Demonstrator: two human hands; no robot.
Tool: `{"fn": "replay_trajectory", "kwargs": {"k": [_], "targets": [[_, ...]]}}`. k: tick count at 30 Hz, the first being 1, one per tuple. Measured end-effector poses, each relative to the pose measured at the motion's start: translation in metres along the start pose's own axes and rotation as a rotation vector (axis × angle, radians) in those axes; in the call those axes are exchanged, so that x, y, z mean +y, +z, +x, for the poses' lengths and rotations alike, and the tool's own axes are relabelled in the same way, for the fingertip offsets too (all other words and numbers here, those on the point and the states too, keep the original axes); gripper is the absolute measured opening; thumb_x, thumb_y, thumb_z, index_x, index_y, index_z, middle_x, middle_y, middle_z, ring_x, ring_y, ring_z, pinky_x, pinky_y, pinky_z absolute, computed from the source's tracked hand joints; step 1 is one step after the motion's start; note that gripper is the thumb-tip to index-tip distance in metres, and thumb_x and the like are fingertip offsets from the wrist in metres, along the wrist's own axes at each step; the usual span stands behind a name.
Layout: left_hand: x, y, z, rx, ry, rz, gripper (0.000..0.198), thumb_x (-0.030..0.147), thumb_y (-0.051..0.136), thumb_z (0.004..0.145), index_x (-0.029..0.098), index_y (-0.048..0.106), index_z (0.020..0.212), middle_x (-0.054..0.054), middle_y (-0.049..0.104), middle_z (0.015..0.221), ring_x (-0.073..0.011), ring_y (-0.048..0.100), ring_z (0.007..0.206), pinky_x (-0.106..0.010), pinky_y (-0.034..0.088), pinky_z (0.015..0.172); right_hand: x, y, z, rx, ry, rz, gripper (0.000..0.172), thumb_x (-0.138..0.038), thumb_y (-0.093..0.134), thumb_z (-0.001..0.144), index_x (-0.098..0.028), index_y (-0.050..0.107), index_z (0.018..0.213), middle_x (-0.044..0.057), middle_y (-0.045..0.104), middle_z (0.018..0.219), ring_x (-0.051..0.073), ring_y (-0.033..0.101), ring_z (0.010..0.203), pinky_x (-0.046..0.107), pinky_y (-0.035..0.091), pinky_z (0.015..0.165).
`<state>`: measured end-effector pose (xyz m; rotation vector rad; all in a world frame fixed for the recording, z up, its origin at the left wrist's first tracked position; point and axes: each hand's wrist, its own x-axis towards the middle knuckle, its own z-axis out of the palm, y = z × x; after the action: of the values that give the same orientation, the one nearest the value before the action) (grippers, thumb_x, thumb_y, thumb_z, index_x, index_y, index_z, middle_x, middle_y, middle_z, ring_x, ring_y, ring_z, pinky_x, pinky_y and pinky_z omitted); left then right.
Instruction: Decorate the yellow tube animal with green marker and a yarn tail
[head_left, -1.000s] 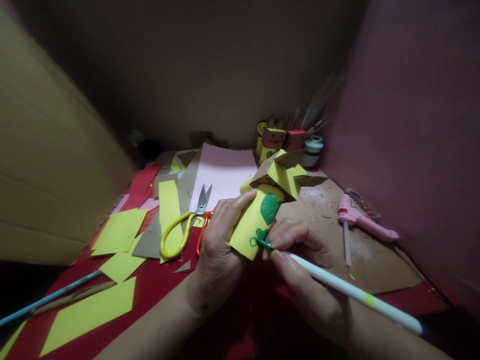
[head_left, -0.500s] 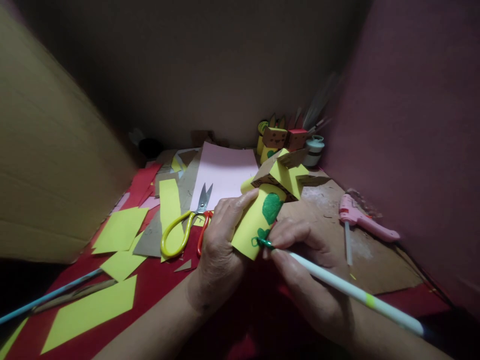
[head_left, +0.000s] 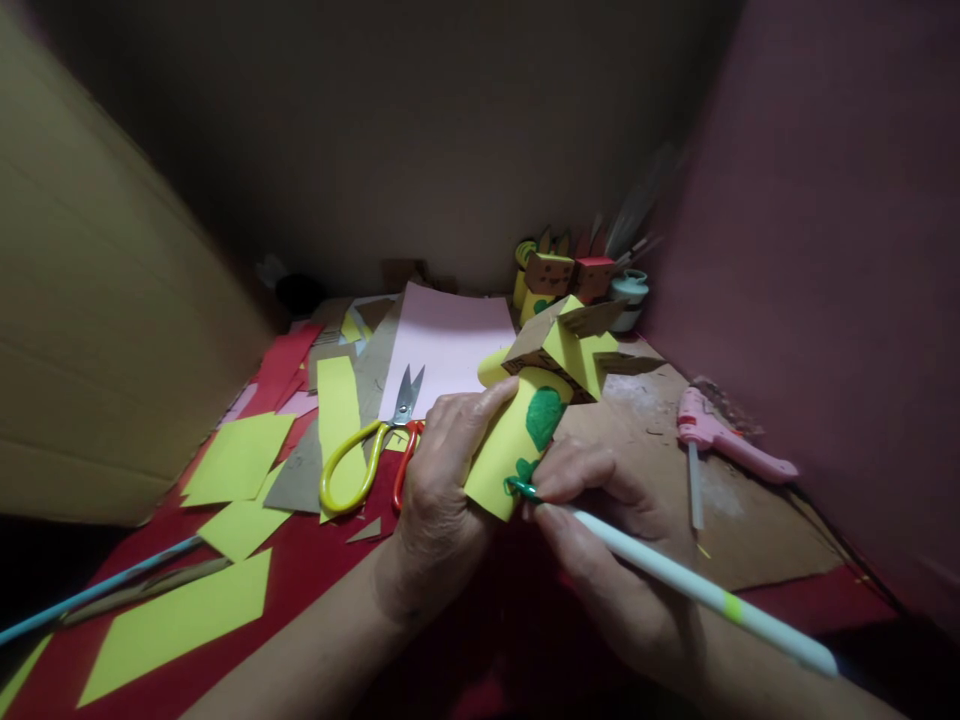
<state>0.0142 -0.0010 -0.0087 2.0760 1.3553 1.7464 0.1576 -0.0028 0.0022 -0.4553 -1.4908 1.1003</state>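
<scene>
My left hand (head_left: 448,470) is wrapped round a paper figure (head_left: 499,435), tilted, with a yellow tube body and a brown-and-yellow box head with pointed cardboard ears. Green patches are coloured on the tube. In a pinch, my right hand (head_left: 600,520) grips a white marker pen (head_left: 675,570) with a green tip. The tip touches the tube near its lower end, at a small green outline. Left of my left hand lie scissors (head_left: 356,470) with one yellow and one red handle, blades parted.
A pink glue gun (head_left: 731,435) lies on a cardboard sheet (head_left: 772,530) at right. Yellow paper pieces (head_left: 240,455) and a blue stick (head_left: 97,592) lie at left. Behind are a pink sheet (head_left: 454,330), finished-looking paper figures (head_left: 551,272) and a small pale jar (head_left: 628,300). Cardboard walls stand either side.
The marker's tip has moved slightly over the small outline, where more green now shows. The marker's back end has shifted a little left. My left hand keeps its hold on the figure.
</scene>
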Motion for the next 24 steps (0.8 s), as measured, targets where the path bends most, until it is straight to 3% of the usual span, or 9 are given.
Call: {"fn": "replay_trajectory", "kwargs": {"k": [14, 24], "targets": [[0.0031, 0.0021, 0.0003, 0.016, -0.03, -0.005, 0.043, 0.016, 0.065, 0.088, 0.024, 0.057, 0.129, -0.004, 0.064, 0.11, -0.0202, 0.062, 0.099, -0.038, 0.052, 0.089, 0.0003, -0.0019, -0.0003, -0.035, -0.007, -0.006, 0.016, -0.008, 0.059, 0.085, -0.024, 0.06, 0.084, 0.0, 0.056, 0.075, 0.016, 0.054, 0.072, 0.031, 0.045, 0.066], [0.0049, 0.0031, 0.0006, 0.028, -0.054, -0.005, 0.042, 0.021, 0.067, 0.087, 0.027, 0.058, 0.128, -0.004, 0.065, 0.111, -0.0217, 0.063, 0.098, -0.039, 0.053, 0.087, -0.0026, -0.002, 0.0007, -0.031, 0.003, -0.021, 0.014, -0.011, 0.058, 0.086, -0.025, 0.061, 0.087, 0.0, 0.057, 0.076, 0.017, 0.055, 0.075, 0.031, 0.046, 0.065]]}}
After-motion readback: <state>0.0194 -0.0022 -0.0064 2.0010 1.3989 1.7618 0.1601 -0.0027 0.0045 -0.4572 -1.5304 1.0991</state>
